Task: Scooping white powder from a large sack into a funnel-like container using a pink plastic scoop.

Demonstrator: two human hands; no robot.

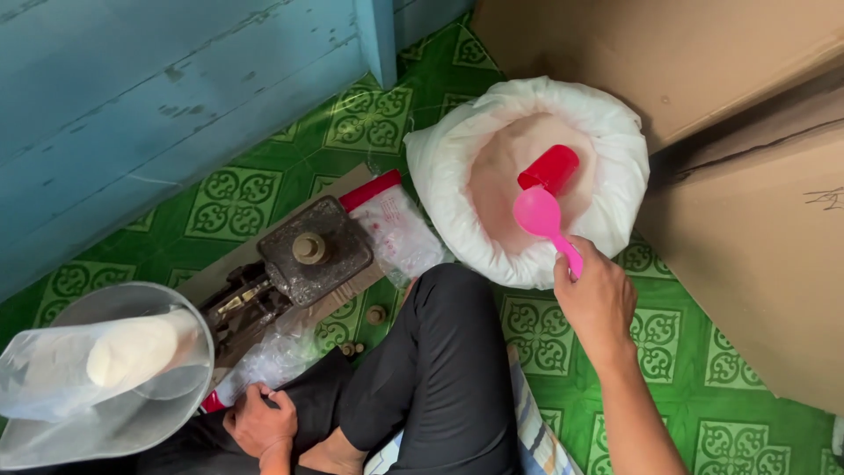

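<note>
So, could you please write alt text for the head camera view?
A person's right hand holds a pink scoop over a white sack of pale powder containing a red cup. The left hand rests on clear plastic bags.

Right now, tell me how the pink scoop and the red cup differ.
The pink scoop is held by its handle in the right hand; the red cup lies loose on its side. The scoop has a round bowl; the cup is a cylinder. Both are over the powder in the white sack.
</note>
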